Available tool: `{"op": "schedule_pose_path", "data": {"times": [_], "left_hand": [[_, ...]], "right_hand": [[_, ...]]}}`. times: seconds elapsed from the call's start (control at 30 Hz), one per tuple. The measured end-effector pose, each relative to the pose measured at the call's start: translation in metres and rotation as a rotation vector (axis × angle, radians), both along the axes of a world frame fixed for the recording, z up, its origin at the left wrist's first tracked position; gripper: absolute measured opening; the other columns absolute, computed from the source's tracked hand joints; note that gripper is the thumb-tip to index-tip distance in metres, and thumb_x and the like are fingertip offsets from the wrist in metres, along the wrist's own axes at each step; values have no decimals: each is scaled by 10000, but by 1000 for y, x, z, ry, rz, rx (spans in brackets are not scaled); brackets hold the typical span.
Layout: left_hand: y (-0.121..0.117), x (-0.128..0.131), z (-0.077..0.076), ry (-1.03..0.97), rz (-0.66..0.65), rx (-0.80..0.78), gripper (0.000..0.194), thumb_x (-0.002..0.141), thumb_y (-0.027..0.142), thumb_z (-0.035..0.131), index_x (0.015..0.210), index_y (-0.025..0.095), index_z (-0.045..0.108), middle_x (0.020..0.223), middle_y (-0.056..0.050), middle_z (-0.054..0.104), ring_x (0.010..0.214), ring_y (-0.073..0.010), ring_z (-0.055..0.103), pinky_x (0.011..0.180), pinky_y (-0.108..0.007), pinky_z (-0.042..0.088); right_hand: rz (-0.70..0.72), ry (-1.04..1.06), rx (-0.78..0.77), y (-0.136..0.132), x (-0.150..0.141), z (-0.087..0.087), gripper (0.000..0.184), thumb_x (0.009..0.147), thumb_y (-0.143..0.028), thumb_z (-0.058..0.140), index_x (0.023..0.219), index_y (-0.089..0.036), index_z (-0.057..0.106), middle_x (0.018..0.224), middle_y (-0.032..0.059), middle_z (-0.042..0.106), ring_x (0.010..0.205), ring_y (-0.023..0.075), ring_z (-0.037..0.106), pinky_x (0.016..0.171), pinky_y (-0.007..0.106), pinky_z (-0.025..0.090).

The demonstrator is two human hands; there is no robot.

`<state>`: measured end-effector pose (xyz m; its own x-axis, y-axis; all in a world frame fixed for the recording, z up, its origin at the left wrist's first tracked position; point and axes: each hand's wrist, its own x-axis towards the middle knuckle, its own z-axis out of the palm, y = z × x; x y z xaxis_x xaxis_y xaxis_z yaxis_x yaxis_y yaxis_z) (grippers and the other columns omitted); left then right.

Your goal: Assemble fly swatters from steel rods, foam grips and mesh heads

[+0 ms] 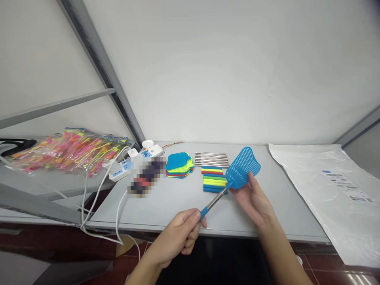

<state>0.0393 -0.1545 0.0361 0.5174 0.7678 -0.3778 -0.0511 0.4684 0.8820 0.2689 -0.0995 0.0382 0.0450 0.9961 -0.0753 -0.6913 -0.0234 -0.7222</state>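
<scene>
A blue fly swatter with a metal telescopic rod is held above the front of the table. My left hand is closed around its blue handle. At the other end, my right hand grips the perforated head, thumb on its edge and fingers partly hidden behind it. Just beyond lie coloured handle tubes in blue, yellow, green and red. Behind those is a row of metal rods. To their left sits a stack of loose swatter heads, a blue one on top.
Power strips with white cables lie on the left, beside a blurred-out item. Bagged colourful goods are heaped at far left. A large white plastic package covers the table's right side and overhangs its front edge.
</scene>
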Motion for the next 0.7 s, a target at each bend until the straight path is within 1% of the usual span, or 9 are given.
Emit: {"op": "schedule_pose_path", "data": {"times": [0.1, 0.17, 0.3, 0.37, 0.43, 0.53, 0.57, 0.63, 0.7], "left_hand": [[6, 16, -6, -26, 10, -31, 380, 944, 526, 425, 867, 174, 545, 549, 95, 253, 448, -58, 150, 390, -179, 177], [9, 29, -10, -40, 24, -12, 375, 936, 533, 438, 857, 178, 531, 547, 95, 259, 444, -57, 163, 390, -178, 172], [18, 62, -17, -35, 34, 14, 383, 910, 559, 465, 842, 187, 520, 538, 100, 266, 421, -49, 186, 388, -178, 183], [25, 85, -19, -71, 37, -44, 408, 886, 595, 477, 832, 192, 515, 538, 105, 251, 413, -45, 163, 390, -178, 176], [34, 114, -21, -172, 23, -142, 428, 852, 630, 499, 836, 202, 505, 556, 105, 263, 409, -40, 153, 400, -182, 199], [51, 163, -23, -358, 73, -238, 429, 823, 634, 526, 865, 209, 501, 599, 90, 347, 406, -41, 229, 441, -207, 299], [56, 179, -25, -393, 99, -252, 429, 818, 629, 534, 879, 205, 506, 612, 84, 368, 410, -43, 248, 454, -214, 318], [65, 205, -29, -411, 137, -258, 442, 822, 622, 531, 978, 209, 534, 626, 80, 381, 413, -50, 263, 469, -223, 330], [71, 222, -35, -388, 120, -219, 448, 845, 593, 507, 1045, 198, 567, 640, 57, 425, 442, -72, 339, 475, -230, 339]], "right_hand": [[-227, -94, 28, 7, 1, 5, 292, 776, -355, 733, 1046, -255, 688, 1092, 26, 712, 1045, 220, 640, 933, 425, 511], [-337, -155, 46, 9, 5, 7, 299, 761, -328, 750, 1038, -234, 690, 1066, 36, 719, 1011, 219, 654, 904, 412, 531], [-428, -185, 5, 17, 32, 9, 251, 759, -335, 749, 973, -214, 697, 1028, 36, 720, 893, 203, 678, 801, 379, 576], [-418, -216, -22, 22, 50, 9, 249, 755, -349, 749, 960, -218, 693, 1008, 29, 719, 839, 190, 680, 737, 349, 585], [-367, -308, -40, 25, 67, 6, 289, 757, -376, 741, 990, -216, 682, 1002, 42, 717, 854, 200, 678, 720, 336, 577], [-249, -575, -104, 24, 81, -4, 387, 730, -404, 752, 1046, -197, 667, 964, 71, 728, 877, 232, 673, 708, 337, 558], [-208, -681, -135, 23, 83, -9, 395, 722, -411, 752, 1042, -194, 671, 931, 72, 732, 835, 234, 675, 677, 334, 552], [-140, -882, -209, 20, 88, -17, 367, 737, -447, 713, 1007, -199, 683, 838, 57, 733, 643, 216, 655, 562, 328, 525], [-125, -1063, -286, 20, 96, -23, 354, 780, -501, 626, 972, -209, 684, 745, 36, 717, 471, 193, 584, 466, 329, 475]]}}
